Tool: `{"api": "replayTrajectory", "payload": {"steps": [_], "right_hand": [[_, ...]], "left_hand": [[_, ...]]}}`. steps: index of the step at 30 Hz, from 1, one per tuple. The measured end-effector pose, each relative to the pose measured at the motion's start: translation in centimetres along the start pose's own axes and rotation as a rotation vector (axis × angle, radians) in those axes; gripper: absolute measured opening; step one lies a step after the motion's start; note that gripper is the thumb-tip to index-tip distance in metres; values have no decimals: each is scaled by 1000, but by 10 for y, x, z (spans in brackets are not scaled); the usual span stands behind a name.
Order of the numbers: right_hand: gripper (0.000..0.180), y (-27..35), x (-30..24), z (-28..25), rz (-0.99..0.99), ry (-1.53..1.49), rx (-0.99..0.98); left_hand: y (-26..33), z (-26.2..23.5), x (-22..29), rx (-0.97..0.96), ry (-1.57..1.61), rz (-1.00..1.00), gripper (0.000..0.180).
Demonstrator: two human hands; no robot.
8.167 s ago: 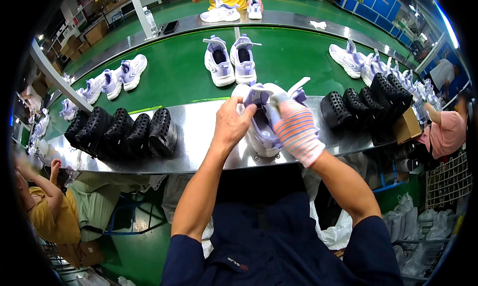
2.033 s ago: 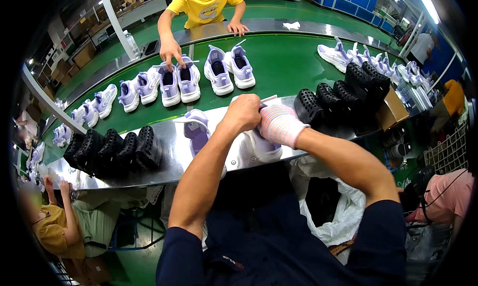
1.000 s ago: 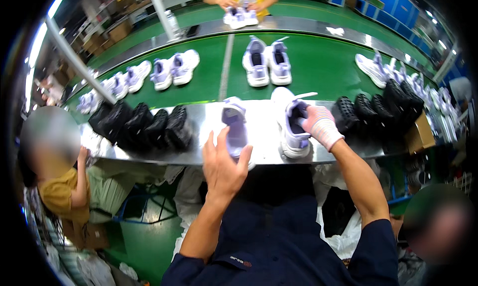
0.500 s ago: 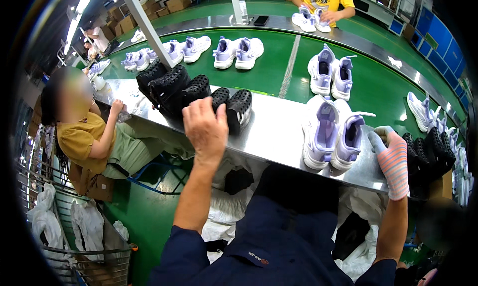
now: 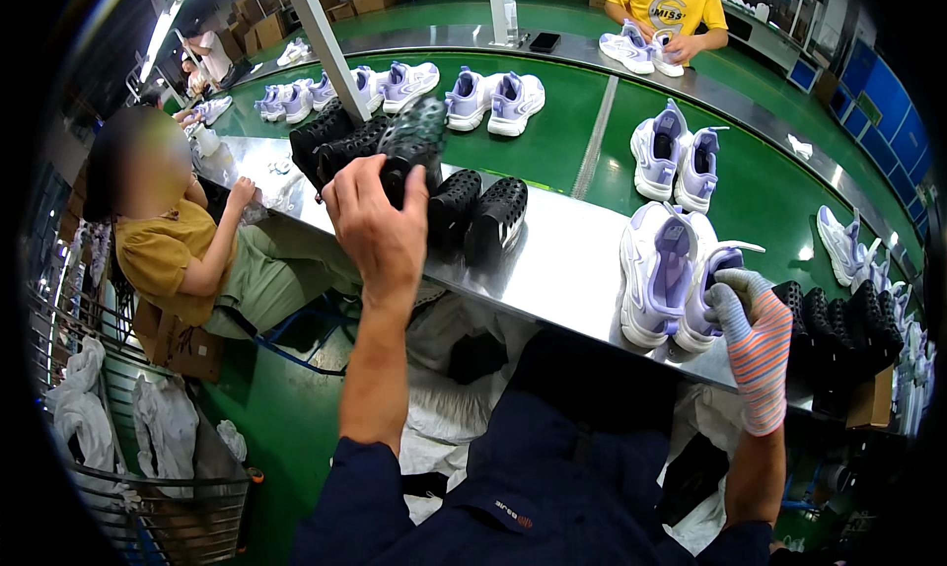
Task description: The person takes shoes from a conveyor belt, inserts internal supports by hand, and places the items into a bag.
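My bare left hand [image 5: 380, 226] is closed on a black perforated shoe form [image 5: 414, 137], raised and tilted above the metal ledge and blurred by motion. Just right of it stands a pair of similar black forms [image 5: 478, 216]. My right hand [image 5: 758, 354], in a striped knit glove with grey fingertips, has its fingers bent round the collar of a white and lavender sneaker [image 5: 696, 319]. That sneaker's mate [image 5: 646, 290] stands beside it on the ledge, both with toes pointing away from me.
Beyond the metal ledge [image 5: 562, 255] runs a green conveyor belt [image 5: 552, 157] carrying several sneaker pairs. More black forms [image 5: 848, 319] crowd the right end. A grey post [image 5: 330, 48] rises at left. One co-worker [image 5: 173, 255] sits at left; another [image 5: 681, 9] handles sneakers across the belt.
My left hand has picked up a black shoe form and drawn it up and to the left. My right hand has moved from the ledge's edge onto the right sneaker. The view has shifted slightly.
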State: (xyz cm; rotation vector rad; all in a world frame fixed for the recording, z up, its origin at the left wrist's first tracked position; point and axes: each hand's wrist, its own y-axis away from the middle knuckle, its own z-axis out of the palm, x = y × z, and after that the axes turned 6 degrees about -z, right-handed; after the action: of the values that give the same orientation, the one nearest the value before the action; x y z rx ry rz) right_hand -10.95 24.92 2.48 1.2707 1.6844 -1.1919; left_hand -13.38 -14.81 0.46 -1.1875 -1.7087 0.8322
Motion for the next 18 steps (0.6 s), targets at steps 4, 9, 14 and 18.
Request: {"api": "replayTrajectory", "payload": {"steps": [4,9,14,18], "right_hand": [[52,12,0,43,152,-385,-118],[34,24,-6,50,410,-968,-119],[52,20,-1,16,272,-487,-430],[49,29,-10,10,119,-39,-546]], "left_hand": [[54,-38,88,-51,444,292,37],[109,-60,155,-297,931,379,37],[86,-44,164,-616,1328,-299,46],[78,-19,175,-1184,1591,-502,29]]}}
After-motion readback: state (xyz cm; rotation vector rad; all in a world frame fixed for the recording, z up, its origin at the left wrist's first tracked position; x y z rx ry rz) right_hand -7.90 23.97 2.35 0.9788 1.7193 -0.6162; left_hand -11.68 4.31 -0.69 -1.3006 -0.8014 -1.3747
